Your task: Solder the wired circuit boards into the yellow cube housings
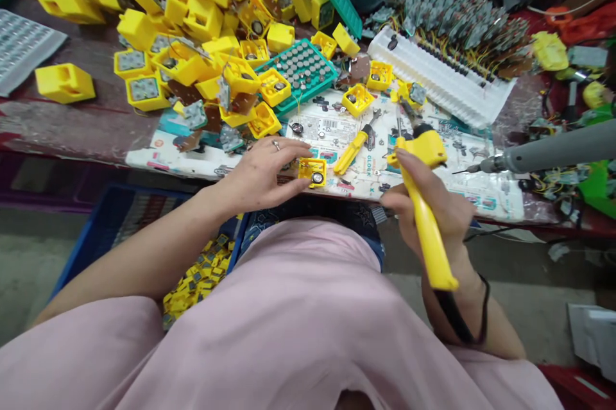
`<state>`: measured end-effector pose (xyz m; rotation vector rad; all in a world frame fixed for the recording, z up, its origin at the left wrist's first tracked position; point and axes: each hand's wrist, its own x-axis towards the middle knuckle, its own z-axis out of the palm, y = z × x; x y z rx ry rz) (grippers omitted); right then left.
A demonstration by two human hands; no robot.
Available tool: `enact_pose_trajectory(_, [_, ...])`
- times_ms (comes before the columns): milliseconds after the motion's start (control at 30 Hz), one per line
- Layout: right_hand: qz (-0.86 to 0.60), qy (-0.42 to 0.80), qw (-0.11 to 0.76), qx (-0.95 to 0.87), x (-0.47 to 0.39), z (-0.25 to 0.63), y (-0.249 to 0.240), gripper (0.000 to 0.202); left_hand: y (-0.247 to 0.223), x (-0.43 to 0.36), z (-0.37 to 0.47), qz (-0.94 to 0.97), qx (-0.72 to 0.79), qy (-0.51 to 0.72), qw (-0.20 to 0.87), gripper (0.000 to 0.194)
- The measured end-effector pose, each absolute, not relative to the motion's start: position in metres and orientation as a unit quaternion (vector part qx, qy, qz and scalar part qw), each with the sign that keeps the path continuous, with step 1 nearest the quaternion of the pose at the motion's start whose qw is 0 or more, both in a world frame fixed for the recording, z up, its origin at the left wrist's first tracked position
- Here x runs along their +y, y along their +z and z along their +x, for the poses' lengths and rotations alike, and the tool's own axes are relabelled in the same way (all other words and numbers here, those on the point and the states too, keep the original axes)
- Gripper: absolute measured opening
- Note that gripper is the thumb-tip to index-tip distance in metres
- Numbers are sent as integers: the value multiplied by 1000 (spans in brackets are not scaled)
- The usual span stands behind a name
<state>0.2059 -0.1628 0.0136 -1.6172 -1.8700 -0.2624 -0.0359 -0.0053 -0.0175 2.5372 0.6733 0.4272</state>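
Observation:
My left hand point(267, 172) pinches a small open yellow plastic case point(312, 172) between thumb and fingers at the table's front edge. Thin wires and a round metal-rimmed part lie inside the case. In my right hand point(436, 205) is a yellow corded gun-shaped tool point(428, 230), its fingers wrapped round the handle. That tool has a thin metal tip pointing away from me and a black cord at its lower end. Between my hands rests a yellow-handled screwdriver-like tool point(353, 150). Several open yellow cases point(357, 99) with wired parts lie just beyond.
Yellow cases point(202, 15) are heaped at the back left. A green tray point(312, 73) holds round metal cells. Wired circuit boards point(462, 18) crowd a white foam tray point(433, 79). A grey pen-shaped iron point(553, 150) juts in from the right. Below left stands a blue crate point(91, 249).

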Motion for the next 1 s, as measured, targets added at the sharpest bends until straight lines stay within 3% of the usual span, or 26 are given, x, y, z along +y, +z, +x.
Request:
enact_pose_trajectory(67, [-605,-145,300,-723,-150,209,6,25,-20,-8,-37,938,229,125,228,56])
enact_pose_trajectory(133, [-597,-164,241,-748,-137,210,-1,17,-24,-13,-36,941,244,125,198,54])
enact_pose_trajectory(233, [-551,-181,148,-801,-116,207,-10,20,-30,-18,-30,929,291,170,151,44])
enact_pose_trajectory(433, [-472,-195,71,-857,-83,207,-19,22,-37,-23,-22,911,339,208,104,41])
enact_pose_trajectory(567, [-482,-199,182,-834,-86,214,-12,25,-37,-24,-22,910,343,209,100,41])
enact_pose_trajectory(767, [-476,-40,559,-678,-115,193,6,54,-32,-23,-20,919,318,205,108,45])
enact_pose_trajectory(867, [-475,42,607,-636,-122,182,8,53,-29,-21,-18,921,317,194,113,47])
enact_pose_trajectory(1000, [-472,71,592,-650,-123,181,5,51,-25,-20,-17,926,309,181,120,48])
